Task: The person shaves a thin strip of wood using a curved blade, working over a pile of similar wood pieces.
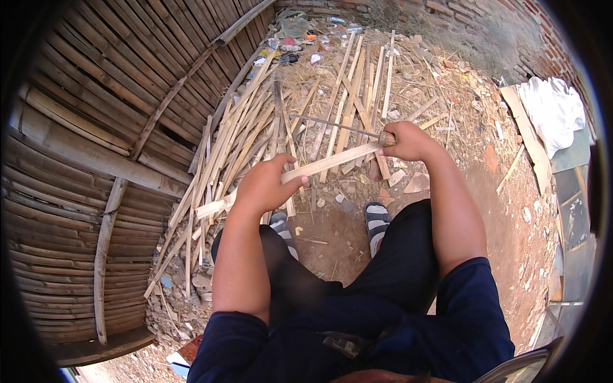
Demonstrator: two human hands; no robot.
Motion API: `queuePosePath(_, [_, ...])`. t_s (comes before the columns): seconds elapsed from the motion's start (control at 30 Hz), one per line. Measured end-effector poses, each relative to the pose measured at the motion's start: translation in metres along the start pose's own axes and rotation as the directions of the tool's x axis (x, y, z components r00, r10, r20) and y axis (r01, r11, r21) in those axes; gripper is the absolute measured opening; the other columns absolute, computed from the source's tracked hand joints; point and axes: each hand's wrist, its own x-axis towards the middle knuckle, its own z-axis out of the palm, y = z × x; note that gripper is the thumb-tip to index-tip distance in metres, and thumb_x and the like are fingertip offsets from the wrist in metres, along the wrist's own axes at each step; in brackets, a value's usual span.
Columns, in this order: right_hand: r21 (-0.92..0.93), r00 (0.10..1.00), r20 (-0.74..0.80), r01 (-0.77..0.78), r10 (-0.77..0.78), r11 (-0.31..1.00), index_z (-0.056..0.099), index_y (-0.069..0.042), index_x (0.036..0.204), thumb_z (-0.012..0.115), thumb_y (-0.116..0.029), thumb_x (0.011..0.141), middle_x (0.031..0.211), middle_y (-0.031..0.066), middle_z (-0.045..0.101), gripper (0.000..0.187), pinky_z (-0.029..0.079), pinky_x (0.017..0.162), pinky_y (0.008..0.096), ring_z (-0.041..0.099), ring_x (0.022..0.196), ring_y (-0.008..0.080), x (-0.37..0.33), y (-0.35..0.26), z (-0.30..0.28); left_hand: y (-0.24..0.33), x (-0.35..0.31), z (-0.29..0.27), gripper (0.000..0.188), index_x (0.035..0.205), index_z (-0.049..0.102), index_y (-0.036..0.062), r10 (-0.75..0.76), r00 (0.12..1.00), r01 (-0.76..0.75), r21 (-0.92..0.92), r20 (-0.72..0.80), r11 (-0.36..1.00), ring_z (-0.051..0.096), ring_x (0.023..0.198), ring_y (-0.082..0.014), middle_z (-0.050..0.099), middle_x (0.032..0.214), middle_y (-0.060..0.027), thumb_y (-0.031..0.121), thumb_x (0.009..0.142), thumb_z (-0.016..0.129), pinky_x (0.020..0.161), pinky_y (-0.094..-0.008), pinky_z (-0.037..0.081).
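Note:
A pale split bamboo strip (332, 160) slants across in front of my knees, its left end lower than its right. My left hand (263, 184) is closed around it, thumb and forefinger showing on either side. My right hand (408, 141) grips the round wooden handle (387, 138) of a long-bladed knife (341, 126). Its thin dark blade points left, above the strip and apart from it along most of its length. The strip's right end reaches the fingers of my right hand; whether they also touch it I cannot tell.
Many split bamboo strips (242, 127) lie heaped along the slatted bamboo wall (128, 83) and ahead of me. My sandalled feet (377, 221) rest on dirt strewn with rubble. A white sack (555, 115) and boards stand at right, below a brick wall (472, 29).

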Motion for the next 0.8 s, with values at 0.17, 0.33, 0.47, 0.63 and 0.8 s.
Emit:
queuePosePath(0.17, [-0.058,0.999,-0.029,0.018,-0.020,0.998,0.076,-0.003,0.114,0.087,-0.032,0.082,0.103,0.0224,0.076,0.044,0.056,0.091,0.0497,0.072,0.103,0.0420,-0.010,-0.018,-0.006,-0.005,0.002,0.001,0.054,0.128,0.073,0.0086,-0.037,0.995,0.035,-0.015,-0.091,0.999,0.076,0.093,-0.0378,0.077,0.095,-0.0213,0.045,0.090,0.083,0.084,-0.0462,0.058])
queuePosePath(0.33, [-0.004,0.991,-0.116,0.060,-0.060,0.998,0.075,-0.004,0.112,0.086,-0.030,0.083,0.102,0.0225,0.076,0.040,0.057,0.089,0.0513,0.073,0.101,0.0424,-0.015,-0.023,-0.010,-0.004,0.000,0.001,0.051,0.124,0.074,0.0082,-0.033,0.990,0.025,-0.058,-0.136,0.998,0.076,0.088,-0.0363,0.077,0.091,-0.0192,0.044,0.090,0.084,0.081,-0.0442,0.057])
queuePosePath(0.47, [0.000,0.986,-0.161,-0.044,0.043,0.999,0.075,-0.004,0.113,0.085,-0.030,0.083,0.101,0.0226,0.076,0.041,0.057,0.088,0.0518,0.073,0.100,0.0424,-0.010,-0.007,-0.012,0.006,-0.001,-0.005,0.050,0.123,0.075,0.0082,-0.071,0.987,0.066,-0.040,-0.142,0.997,0.076,0.088,-0.0369,0.077,0.092,-0.0194,0.044,0.090,0.084,0.081,-0.0449,0.057])
queuePosePath(0.63, [-0.091,0.985,-0.159,0.059,-0.073,0.994,0.073,-0.005,0.111,0.084,-0.032,0.084,0.097,0.0222,0.075,0.039,0.057,0.086,0.0525,0.073,0.099,0.0424,-0.011,-0.021,0.000,0.006,0.000,-0.002,0.048,0.122,0.075,0.0092,-0.069,0.975,0.076,0.025,-0.210,0.997,0.076,0.093,-0.0388,0.078,0.098,-0.0214,0.043,0.089,0.084,0.083,-0.0482,0.057])
queuePosePath(0.8, [-0.091,0.986,-0.046,0.154,-0.159,0.984,0.073,-0.007,0.108,0.084,-0.033,0.084,0.092,0.0202,0.074,0.037,0.057,0.084,0.0526,0.073,0.095,0.0424,-0.017,-0.055,-0.003,0.004,-0.002,-0.002,0.038,0.114,0.076,0.0088,-0.075,0.972,0.080,0.013,-0.221,0.997,0.075,0.093,-0.0400,0.078,0.095,-0.0194,0.040,0.091,0.081,0.081,-0.0499,0.057])
